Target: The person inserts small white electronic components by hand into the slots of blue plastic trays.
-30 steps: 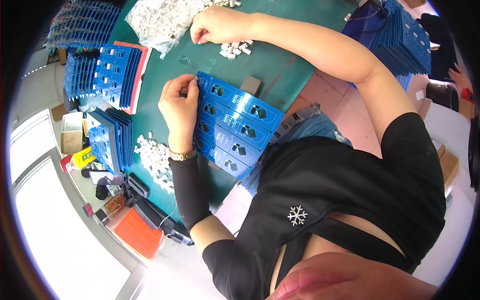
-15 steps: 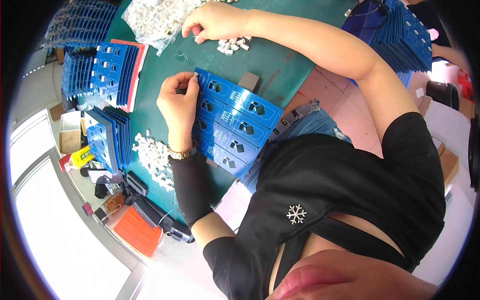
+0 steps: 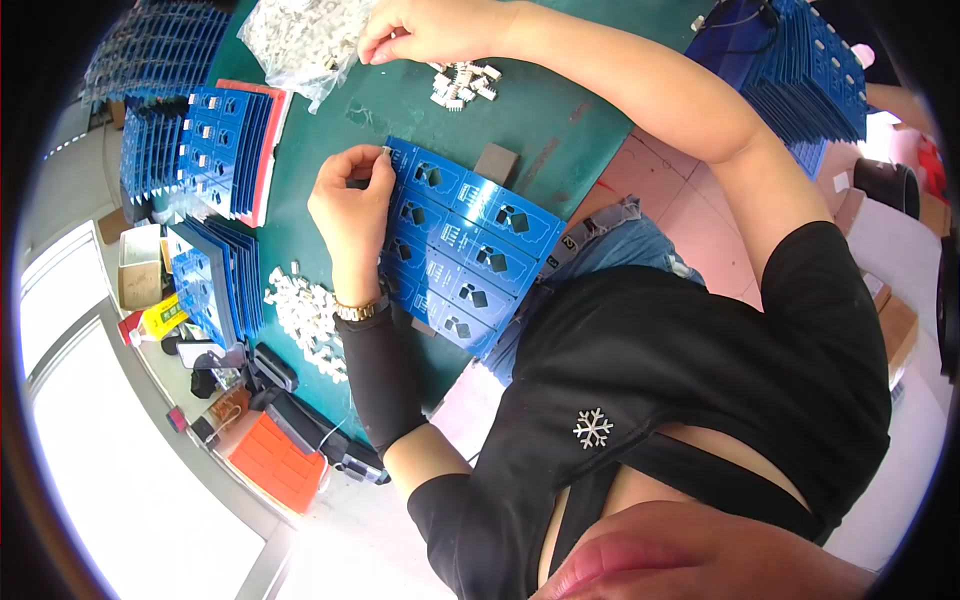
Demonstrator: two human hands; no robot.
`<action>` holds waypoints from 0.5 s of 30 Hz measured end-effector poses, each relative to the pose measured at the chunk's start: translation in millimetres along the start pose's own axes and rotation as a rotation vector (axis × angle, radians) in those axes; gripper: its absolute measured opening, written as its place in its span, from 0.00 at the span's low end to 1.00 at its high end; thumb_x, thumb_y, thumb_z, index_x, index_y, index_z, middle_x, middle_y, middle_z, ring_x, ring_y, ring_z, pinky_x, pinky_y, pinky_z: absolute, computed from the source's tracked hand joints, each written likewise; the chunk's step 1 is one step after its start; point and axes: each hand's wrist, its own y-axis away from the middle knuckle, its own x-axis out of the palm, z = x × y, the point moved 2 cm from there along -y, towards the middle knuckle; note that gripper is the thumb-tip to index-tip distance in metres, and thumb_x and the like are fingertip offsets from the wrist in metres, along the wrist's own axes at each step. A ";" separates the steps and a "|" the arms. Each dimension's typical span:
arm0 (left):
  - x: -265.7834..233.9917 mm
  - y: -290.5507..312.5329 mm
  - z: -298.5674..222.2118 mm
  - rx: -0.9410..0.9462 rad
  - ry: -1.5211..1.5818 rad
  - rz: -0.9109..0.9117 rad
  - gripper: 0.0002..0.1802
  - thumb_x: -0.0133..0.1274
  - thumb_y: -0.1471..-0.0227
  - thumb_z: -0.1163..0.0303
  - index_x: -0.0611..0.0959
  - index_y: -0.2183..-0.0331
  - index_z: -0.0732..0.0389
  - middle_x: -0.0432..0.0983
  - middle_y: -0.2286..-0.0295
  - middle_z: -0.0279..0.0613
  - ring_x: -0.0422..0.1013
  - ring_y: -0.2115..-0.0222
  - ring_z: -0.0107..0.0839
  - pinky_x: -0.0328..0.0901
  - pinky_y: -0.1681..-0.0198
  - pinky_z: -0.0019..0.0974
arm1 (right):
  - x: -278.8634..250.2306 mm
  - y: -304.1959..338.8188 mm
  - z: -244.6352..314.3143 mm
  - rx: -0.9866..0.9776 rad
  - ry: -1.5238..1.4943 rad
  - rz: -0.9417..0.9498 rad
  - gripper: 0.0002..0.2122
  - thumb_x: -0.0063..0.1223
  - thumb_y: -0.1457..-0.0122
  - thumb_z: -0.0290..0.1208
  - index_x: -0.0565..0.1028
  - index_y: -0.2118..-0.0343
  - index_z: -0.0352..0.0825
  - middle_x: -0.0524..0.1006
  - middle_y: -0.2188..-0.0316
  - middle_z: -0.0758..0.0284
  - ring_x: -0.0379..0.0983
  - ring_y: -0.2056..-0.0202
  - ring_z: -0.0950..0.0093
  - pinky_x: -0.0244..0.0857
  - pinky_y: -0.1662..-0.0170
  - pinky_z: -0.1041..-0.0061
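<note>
A blue circuit board panel (image 3: 470, 235) with dark cut-outs lies tilted on the table, close in front of my body. At its far left corner my left hand (image 3: 350, 195) is closed, thumb and forefinger pinching a small white connector against the board's edge. My right hand (image 3: 425, 32) is raised farther off, beside a clear plastic bag (image 3: 300, 40) full of white connectors. Its fingers are curled together, and what they hold is too small to make out. Just below that hand sits a small pile of white connectors (image 3: 464, 86).
Loose white connectors (image 3: 308, 320) are spread on the green table (image 3: 345, 140) left of the board. Stacks of blue boards (image 3: 215, 150) stand along the left, one by a red-edged panel. More boards (image 3: 800, 80) stand at the far right. A grey block (image 3: 497, 163) touches the board's far side.
My right hand has moved away from the small connector pile, up and slightly left toward the bag. The left hand and board have shifted slightly left.
</note>
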 end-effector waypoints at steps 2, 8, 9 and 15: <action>0.0 -0.8 -2.2 -0.001 0.000 0.006 0.06 0.61 0.55 0.74 0.84 0.71 0.64 0.79 0.76 0.38 0.75 0.75 0.24 0.69 0.67 0.28 | -4.9 0.0 0.9 -0.009 -0.031 -0.055 0.07 0.56 0.50 0.26 0.81 0.70 0.31 0.81 0.70 0.58 0.78 0.68 0.64 0.69 0.63 0.69; -5.0 -3.9 -1.8 -0.021 -0.034 0.046 0.07 0.61 0.55 0.72 0.84 0.71 0.65 0.80 0.78 0.38 0.75 0.76 0.23 0.69 0.68 0.27 | -13.4 1.7 21.2 0.141 -0.155 -0.018 0.06 0.60 0.54 0.24 0.80 0.71 0.31 0.80 0.75 0.59 0.78 0.70 0.69 0.69 0.64 0.73; -5.3 -4.0 -1.3 -0.024 -0.039 0.059 0.07 0.61 0.55 0.72 0.84 0.71 0.65 0.80 0.78 0.38 0.75 0.76 0.23 0.69 0.68 0.27 | -11.3 1.7 18.3 0.144 -0.154 -0.016 0.06 0.60 0.54 0.24 0.80 0.71 0.31 0.80 0.75 0.59 0.78 0.70 0.69 0.69 0.64 0.73; -4.8 -5.7 -6.2 -0.025 -0.048 0.070 0.07 0.60 0.55 0.72 0.84 0.71 0.65 0.80 0.77 0.38 0.75 0.76 0.23 0.69 0.68 0.27 | -8.5 -0.2 6.6 0.046 -0.094 0.034 0.08 0.63 0.56 0.25 0.79 0.71 0.30 0.80 0.76 0.61 0.77 0.73 0.70 0.69 0.67 0.74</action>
